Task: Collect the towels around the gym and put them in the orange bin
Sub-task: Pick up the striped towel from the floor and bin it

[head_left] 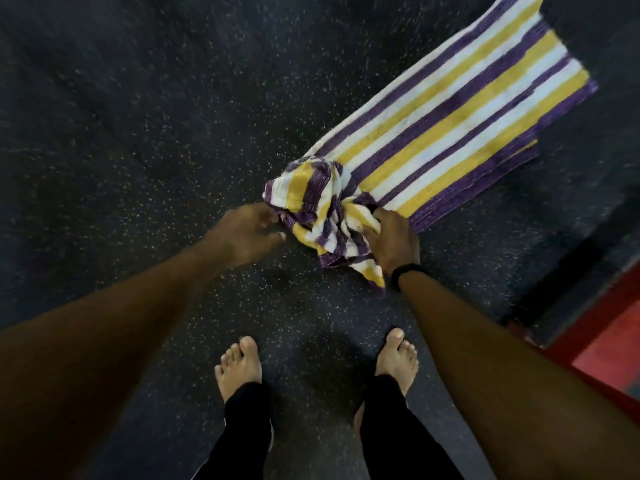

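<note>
A purple, yellow and white striped towel (450,109) lies on the dark speckled floor, stretching up to the right. Its near end is bunched into a crumpled wad. My right hand (393,239), with a black band at the wrist, grips that wad from the right side. My left hand (247,233) reaches in from the left, and its fingertips pinch the wad's left edge. The orange bin is not in view.
The dark speckled rubber floor (156,116) spreads all around. My two bare feet (239,365) stand just below the towel. A black strip and a red surface (609,327) run along the right edge.
</note>
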`<state>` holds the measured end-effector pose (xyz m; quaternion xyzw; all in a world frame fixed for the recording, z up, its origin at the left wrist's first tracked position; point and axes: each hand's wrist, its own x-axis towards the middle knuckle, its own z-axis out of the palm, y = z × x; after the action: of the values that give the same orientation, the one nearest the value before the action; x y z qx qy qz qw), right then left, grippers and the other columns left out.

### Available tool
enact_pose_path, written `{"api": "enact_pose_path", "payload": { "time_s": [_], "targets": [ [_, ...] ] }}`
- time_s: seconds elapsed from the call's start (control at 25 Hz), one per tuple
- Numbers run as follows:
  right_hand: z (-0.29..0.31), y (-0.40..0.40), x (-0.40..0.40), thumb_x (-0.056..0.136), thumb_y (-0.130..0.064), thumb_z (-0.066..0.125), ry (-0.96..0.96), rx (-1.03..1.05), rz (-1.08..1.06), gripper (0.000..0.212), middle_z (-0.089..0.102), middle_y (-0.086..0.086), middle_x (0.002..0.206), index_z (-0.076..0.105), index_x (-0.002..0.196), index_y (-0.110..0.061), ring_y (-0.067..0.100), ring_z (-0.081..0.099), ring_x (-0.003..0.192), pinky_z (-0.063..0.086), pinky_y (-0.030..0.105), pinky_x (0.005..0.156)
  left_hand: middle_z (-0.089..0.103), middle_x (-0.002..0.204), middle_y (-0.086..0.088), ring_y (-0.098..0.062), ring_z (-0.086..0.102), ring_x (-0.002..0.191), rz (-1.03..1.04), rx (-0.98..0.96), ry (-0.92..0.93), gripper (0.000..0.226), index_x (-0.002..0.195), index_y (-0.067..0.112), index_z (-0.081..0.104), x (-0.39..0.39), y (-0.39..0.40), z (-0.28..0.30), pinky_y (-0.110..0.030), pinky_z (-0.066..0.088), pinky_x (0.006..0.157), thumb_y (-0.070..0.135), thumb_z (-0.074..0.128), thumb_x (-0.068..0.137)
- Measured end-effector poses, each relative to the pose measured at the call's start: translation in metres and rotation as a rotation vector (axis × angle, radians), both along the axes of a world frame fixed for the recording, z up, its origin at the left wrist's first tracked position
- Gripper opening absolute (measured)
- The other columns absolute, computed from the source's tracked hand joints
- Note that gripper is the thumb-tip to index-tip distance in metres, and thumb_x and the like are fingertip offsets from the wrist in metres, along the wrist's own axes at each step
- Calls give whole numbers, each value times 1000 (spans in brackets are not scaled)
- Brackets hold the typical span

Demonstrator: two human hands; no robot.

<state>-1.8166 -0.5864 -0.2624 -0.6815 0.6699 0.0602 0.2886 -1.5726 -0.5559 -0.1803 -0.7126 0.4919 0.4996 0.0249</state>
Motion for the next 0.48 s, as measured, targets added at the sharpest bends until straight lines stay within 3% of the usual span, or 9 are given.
{"api": "enact_pose_path", "payload": {
  "time_s": [0.08,0.28,0.36,0.48],
  "targets": [
    [52,-7,2,96,-28,53,-6,-113,28,33,62,16,111,56,120,-6,33,52,105,41,38,78,61,111,-5,-18,57,99,-13,-26,23,35,119,12,58,4,-14,47,-31,47,88,26,65,89],
    [233,-55,12,94,-41,40,-151,-229,45,37,60,18,94,49,110,-9,35,56,91,40,40,67,53,107,3,-14,55,99,-18,-122,45,41,122,16,56,21,-61,203,-25,44,83,33,67,86],
    [326,-83,19,95,-38,43,-214,-275,69,29,61,14,90,46,107,-12,35,58,88,42,41,64,53,108,5,-13,55,99,10,-207,61,43,124,17,55,30,-80,284,-25,44,82,35,67,86],
    [463,-113,24,96,-31,49,-264,-309,92,16,60,8,84,43,100,-16,32,57,82,42,42,63,56,116,2,-17,57,105,-5,-357,85,45,125,17,55,36,-100,409,-33,48,92,36,66,87]
  ]
}}
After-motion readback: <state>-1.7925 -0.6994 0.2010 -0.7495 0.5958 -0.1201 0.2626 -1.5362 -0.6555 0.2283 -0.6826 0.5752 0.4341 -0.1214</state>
